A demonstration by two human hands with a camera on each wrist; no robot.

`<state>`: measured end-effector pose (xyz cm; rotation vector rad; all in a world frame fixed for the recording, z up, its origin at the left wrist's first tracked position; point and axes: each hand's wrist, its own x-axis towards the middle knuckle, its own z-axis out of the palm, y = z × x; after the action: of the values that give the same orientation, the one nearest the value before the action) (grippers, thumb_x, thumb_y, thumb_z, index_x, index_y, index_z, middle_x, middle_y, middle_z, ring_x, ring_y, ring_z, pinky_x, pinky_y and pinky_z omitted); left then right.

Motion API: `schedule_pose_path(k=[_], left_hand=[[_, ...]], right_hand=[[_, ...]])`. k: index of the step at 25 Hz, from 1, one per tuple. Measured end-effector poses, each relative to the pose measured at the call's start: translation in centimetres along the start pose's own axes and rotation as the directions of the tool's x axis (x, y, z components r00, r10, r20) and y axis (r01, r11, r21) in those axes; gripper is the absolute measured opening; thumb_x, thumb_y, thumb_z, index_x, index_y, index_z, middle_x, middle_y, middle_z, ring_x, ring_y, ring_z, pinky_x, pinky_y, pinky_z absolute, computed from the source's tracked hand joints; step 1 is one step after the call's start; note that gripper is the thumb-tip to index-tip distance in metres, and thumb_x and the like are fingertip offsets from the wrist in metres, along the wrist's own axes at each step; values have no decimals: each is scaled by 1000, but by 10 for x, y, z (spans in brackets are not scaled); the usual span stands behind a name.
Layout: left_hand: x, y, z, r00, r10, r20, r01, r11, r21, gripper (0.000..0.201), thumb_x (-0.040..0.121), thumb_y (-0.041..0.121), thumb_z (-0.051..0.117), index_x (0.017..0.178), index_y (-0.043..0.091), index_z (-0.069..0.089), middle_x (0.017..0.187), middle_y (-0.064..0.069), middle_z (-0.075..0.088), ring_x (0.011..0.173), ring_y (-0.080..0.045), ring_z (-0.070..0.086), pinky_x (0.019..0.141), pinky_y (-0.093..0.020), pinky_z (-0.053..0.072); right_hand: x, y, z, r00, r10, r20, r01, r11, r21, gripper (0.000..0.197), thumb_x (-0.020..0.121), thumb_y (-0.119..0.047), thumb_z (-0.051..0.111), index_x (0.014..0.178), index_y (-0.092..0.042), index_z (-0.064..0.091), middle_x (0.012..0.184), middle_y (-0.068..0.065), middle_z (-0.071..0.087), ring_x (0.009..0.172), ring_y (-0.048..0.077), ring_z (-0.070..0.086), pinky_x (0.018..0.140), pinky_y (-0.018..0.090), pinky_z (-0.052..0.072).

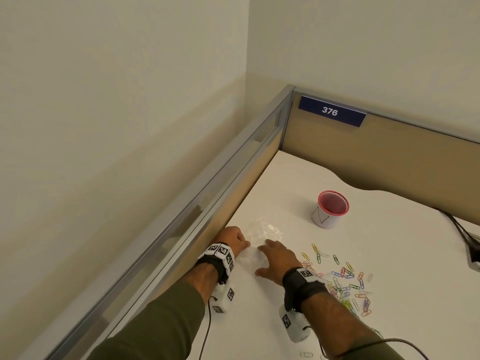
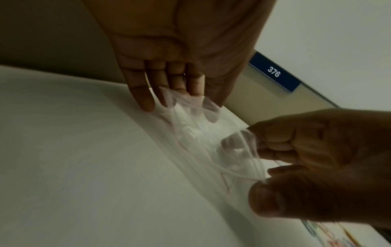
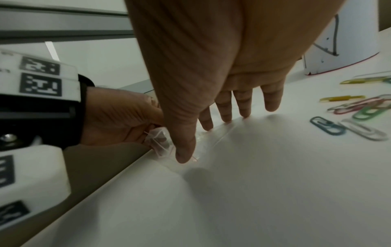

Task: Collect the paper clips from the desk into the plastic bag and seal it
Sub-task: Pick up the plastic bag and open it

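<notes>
A clear plastic bag (image 1: 265, 229) lies crumpled on the white desk (image 1: 259, 320) beside the left partition. My left hand (image 1: 237, 240) pinches the bag's near corner (image 3: 160, 140) between thumb and curled fingers. My right hand (image 1: 270, 255) is spread over the bag's near edge, its straight fingertips (image 3: 225, 119) and thumb resting on the film. In the left wrist view the bag (image 2: 190, 127) stretches between the left hand (image 2: 169, 80) and the right hand (image 2: 306, 158). Several coloured paper clips (image 1: 345, 281) lie scattered to the right of my right wrist, some also showing in the right wrist view (image 3: 359, 108).
A white paper cup with a red rim (image 1: 330, 211) stands behind the clips. A tan partition with a metal rail (image 1: 233, 183) borders the desk on the left and back, with a blue "376" sign (image 1: 331, 111). A black cable (image 1: 457, 227) runs along the right edge.
</notes>
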<state>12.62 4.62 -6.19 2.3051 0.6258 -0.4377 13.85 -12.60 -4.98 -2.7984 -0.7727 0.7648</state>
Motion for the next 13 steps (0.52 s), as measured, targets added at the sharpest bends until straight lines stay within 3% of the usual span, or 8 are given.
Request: schedule_pose_path(k=[2,6,10,13], left_hand=[[-4,4,-3,998,18,-59,-23,996,-83,23,92,32,66,78,21,53,81,2,63,72,-16,58,66,-28,52],[-15,21,-14,989,-15,-149,-42,927,-373,16,99,27,58,90,15,53,83,-2,74,58,-18,67,47,-24,50],[-24,40,-22,978,-15,-207,-94,856,-509,9,97,23,61,99,16,56,82,-2,76,50,-18,70,42,-23,49],[-39,59,-19,978,27,-205,-156,749,-644,14,95,20,64,108,15,59,86,-5,76,53,-22,72,45,-27,55]], right_hand=[[3,-1,-1,1000,1,5,-1,1000,2,70,80,-51,65,141,-30,37,153,2,32,139,25,33,113,43,31],[-4,-2,-16,994,-34,-108,45,993,107,69,79,-59,62,139,-33,39,150,-2,39,136,22,38,113,42,33],[-23,0,-35,961,-115,-253,164,970,181,56,83,-59,57,130,-31,50,134,-7,53,122,17,49,102,34,42],[-35,6,-44,918,-106,-382,171,975,143,28,95,-40,48,115,-26,61,114,-5,63,105,18,58,87,30,49]])
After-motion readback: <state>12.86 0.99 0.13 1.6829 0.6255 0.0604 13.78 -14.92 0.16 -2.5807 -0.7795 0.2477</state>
